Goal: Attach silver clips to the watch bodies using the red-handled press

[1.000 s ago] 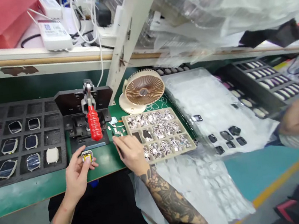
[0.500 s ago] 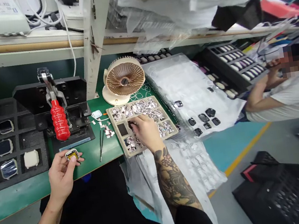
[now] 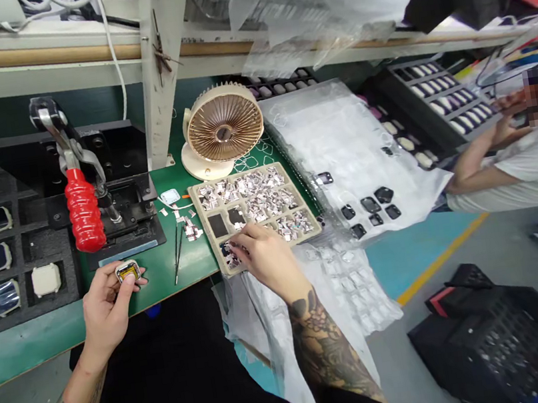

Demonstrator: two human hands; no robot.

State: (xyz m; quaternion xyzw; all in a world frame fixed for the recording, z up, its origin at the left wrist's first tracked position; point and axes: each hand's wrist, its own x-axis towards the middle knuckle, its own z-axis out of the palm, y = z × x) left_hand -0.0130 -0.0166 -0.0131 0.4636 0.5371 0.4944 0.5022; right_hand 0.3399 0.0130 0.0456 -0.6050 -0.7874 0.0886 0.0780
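Note:
My left hand (image 3: 107, 303) is closed around a small watch case (image 3: 128, 271), its yellow inside facing up, over the bench's front edge. My right hand (image 3: 261, 253) reaches into the lower left compartment of a beige divided tray (image 3: 243, 221), its fingers pinched among small silvery pieces; whether they grip one is too small to tell. Several of the tray's compartments hold such pieces, and one holds a dark square (image 3: 217, 225). Black tweezers (image 3: 178, 254) lie left of the tray, near a small loose pile of pieces (image 3: 192, 231).
A clamp press with a red handle (image 3: 84, 212) stands behind my left hand. Left of it is a black foam tray (image 3: 70, 275) with watch cases. A fan (image 3: 223, 131) stands behind the beige tray. Plastic-covered sheets with black frames (image 3: 341, 143) lie right. A person (image 3: 507, 169) sits farther right.
My right hand has moved from the tray's middle compartment to the lower left one, uncovering dark pieces in the middle. The left hand still holds the case. The view has shifted slightly.

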